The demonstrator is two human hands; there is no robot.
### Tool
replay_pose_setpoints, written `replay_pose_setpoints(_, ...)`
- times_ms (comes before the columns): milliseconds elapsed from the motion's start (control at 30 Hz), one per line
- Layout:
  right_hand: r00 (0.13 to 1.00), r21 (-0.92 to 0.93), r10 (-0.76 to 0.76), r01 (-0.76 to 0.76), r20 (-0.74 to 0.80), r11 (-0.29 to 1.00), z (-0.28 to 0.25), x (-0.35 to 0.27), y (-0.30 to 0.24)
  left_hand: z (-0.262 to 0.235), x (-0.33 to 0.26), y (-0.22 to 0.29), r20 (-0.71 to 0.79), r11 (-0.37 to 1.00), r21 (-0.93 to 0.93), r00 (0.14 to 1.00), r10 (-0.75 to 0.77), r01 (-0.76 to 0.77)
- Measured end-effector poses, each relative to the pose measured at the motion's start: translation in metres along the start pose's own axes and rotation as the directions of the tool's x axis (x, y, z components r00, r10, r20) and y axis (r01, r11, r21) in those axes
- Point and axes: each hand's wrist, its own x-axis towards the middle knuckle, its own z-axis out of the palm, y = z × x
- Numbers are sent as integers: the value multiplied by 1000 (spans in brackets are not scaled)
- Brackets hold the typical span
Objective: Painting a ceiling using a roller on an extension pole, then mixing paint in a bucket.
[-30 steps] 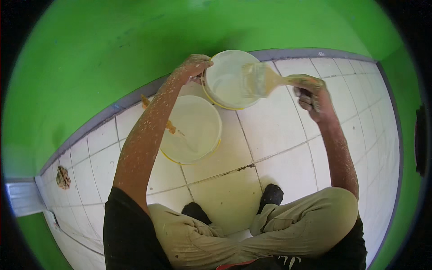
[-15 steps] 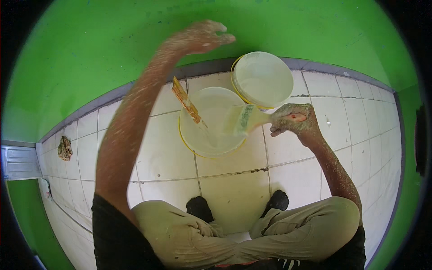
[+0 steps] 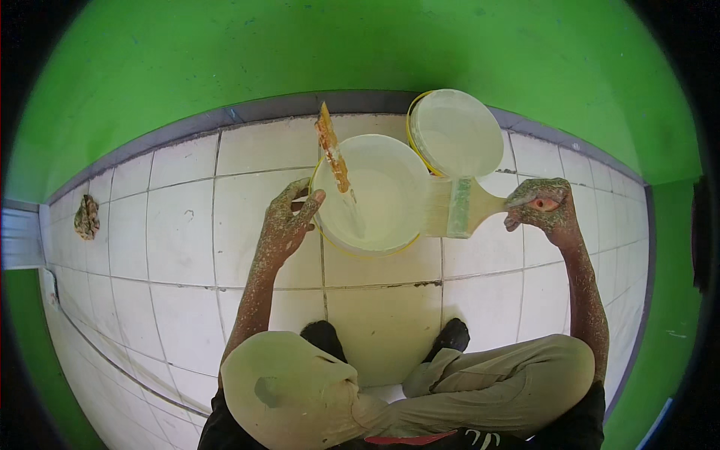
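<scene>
My right hand, speckled with paint, is closed round the handle of a wide paintbrush. The brush lies level, its pale bristles at the right rim of a white bucket with a yellow outer edge. Whitish liquid paint fills part of that bucket. A stained wooden stick leans in it, its lower end in the paint. At the bucket's left side my left hand grips the rim, thumb at the edge and fingers bent outside; some fingertips are hard to see.
A second white bucket stands behind to the right, near the green wall. A crumpled, stained rag lies far left on the white tiled floor. My dark-covered feet are in front of the buckets.
My left hand has come down from in front of the wall to the bucket's left rim. The brush has moved right, from over the bucket to its edge. The stick stands more upright.
</scene>
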Motion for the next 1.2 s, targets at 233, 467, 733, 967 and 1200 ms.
replay_pose_setpoints(233,1000,-40,29,-28,8,999,-11,1,-17,3,1,-24,77,903,-401,988,-132,152)
replay_pose_setpoints(467,952,358,198,-105,-233,928,37,27,-2,11,-5,-34,156,787,-566,969,-192,247)
replay_pose_setpoints(733,721,467,554,-353,-417,811,28,23,20,16,-6,-38,115,749,-630,979,-170,204)
replay_pose_setpoints(967,644,448,619,-437,-450,780,-1,1,24,16,-7,-38,121,735,-647,979,-164,203)
replay_pose_setpoints(1200,678,691,719,-447,-153,568,29,9,25,18,-5,-37,106,735,-651,982,-157,188)
